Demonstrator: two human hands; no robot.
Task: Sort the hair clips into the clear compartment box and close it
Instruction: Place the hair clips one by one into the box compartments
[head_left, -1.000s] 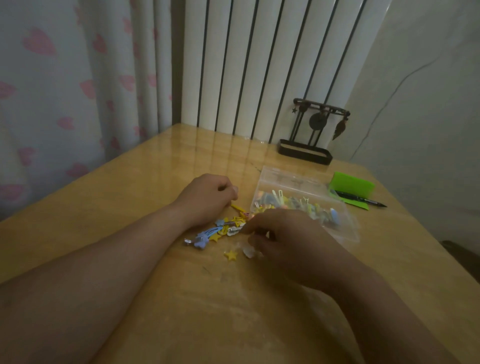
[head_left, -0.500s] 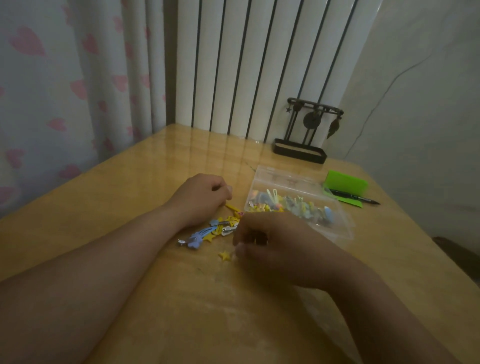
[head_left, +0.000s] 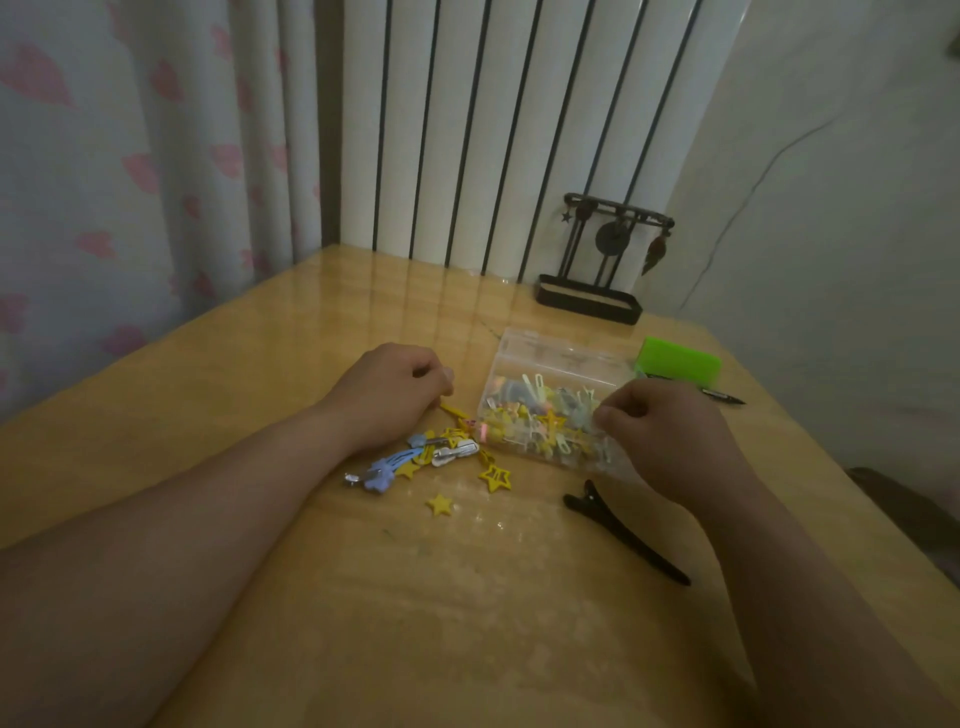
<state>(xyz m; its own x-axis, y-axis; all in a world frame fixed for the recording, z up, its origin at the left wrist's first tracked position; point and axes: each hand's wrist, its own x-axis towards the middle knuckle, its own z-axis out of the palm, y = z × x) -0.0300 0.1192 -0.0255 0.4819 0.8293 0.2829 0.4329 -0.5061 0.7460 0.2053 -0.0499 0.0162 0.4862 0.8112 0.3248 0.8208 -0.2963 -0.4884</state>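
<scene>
The clear compartment box (head_left: 524, 351) lies open on the table, its near half full of small pastel hair clips (head_left: 540, 421). My right hand (head_left: 670, 441) hovers over the box's right end, fingertips pinched on a small pale hair clip that is mostly hidden. Left of the box is a loose pile of hair clips (head_left: 441, 452) in yellow, blue and silver. A yellow star clip (head_left: 496, 477) and a small yellow star (head_left: 440, 504) lie nearer me. My left hand (head_left: 389, 389) rests curled beside the pile, with nothing visible in it. A long black clip (head_left: 623, 535) lies under my right wrist.
A green box (head_left: 678, 361) and a black pen (head_left: 722, 397) lie behind my right hand. A dark metal stand (head_left: 592, 301) sits at the table's far edge by the radiator. The wooden table (head_left: 415, 623) stretches toward me.
My right hand lifted from the table beside the pile and moved right over the box. That uncovered the black clip. My left hand stayed put.
</scene>
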